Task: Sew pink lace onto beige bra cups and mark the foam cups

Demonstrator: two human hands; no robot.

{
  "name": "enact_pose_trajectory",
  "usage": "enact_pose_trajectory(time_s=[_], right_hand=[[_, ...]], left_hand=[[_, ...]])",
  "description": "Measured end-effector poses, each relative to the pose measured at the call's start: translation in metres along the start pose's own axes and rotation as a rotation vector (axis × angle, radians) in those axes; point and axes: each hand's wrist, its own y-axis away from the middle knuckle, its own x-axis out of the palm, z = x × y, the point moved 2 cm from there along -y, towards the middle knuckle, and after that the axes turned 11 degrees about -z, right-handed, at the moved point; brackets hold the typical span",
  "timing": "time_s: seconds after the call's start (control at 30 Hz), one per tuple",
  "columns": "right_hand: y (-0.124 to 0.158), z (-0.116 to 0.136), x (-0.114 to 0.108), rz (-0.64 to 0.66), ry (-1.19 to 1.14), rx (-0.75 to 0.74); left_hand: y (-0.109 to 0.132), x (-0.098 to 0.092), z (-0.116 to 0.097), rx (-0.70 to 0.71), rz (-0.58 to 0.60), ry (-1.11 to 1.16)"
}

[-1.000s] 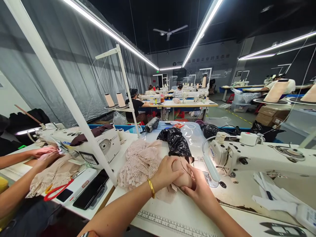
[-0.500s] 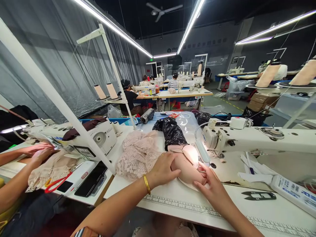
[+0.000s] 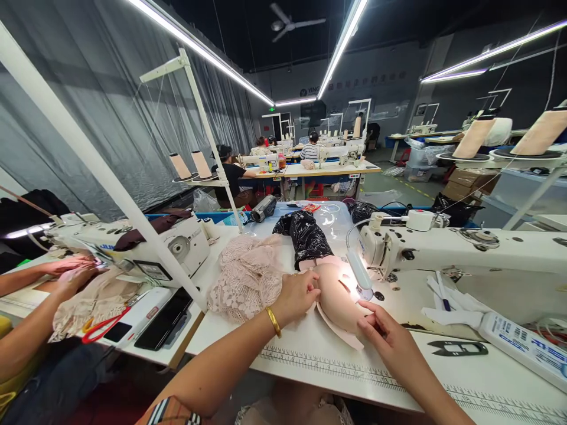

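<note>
A beige moulded bra cup (image 3: pixel 337 295) lies dome up on the white table, lit by a small lamp (image 3: pixel 361 273) beside the sewing machine head. My left hand (image 3: pixel 297 300) has its fingers curled and pinched at the cup's left edge. At the lower right end, my right hand (image 3: pixel 384 330) grips the edge between thumb and fingers. A loose flap of the same beige fabric shows along the near side. Left of my left hand rests a heap of pale pink lace (image 3: pixel 248 277). The machine's needle area is mostly hidden behind the lamp.
A white sewing machine (image 3: pixel 478 254) stands at right, with thread snips (image 3: pixel 458 348) in front. Black plastic (image 3: pixel 310 239) lies behind the cup. A printed ruler (image 3: pixel 328 366) runs along the table's front edge. At left, a co-worker's hands (image 3: pixel 73 274) work near red-handled scissors (image 3: pixel 104 327) and a phone (image 3: pixel 165 321).
The cup has turned and moved slightly right, showing more of its dome and the flap below. My left hand has drawn its fingers in; my right hand has shifted slightly right and down.
</note>
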Motion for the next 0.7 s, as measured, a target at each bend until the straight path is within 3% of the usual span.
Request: enact_pose_trajectory(time_s=[0.13,0.27,0.4,0.47,0.57,0.63,0.7], right_hand=[[0.012,-0.004,-0.015,-0.031,-0.032,0.057],[0.023,-0.028,-0.044,-0.079,-0.058,0.095],[0.027,-0.060,-0.081,-0.096,0.203,0.107],[0.026,-0.061,-0.092,-0.188,0.349,-0.012],[0.022,-0.037,-0.085,-0.317,0.457,-0.288],[0.015,-0.013,-0.064,-0.242,0.416,-0.362],[0.005,0.007,-0.038,-0.109,0.350,-0.315]], left_hand=[[-0.001,-0.001,-0.007,0.050,-0.041,-0.009],[-0.001,0.001,-0.017,0.170,-0.017,-0.020],[-0.007,0.009,-0.018,0.230,-0.062,-0.069],[-0.011,0.009,-0.016,0.244,-0.118,-0.080],[-0.010,-0.003,-0.012,0.252,-0.238,-0.073],[0.001,-0.020,-0.007,0.272,-0.352,-0.063],[0.022,-0.040,0.003,0.333,-0.501,-0.054]])
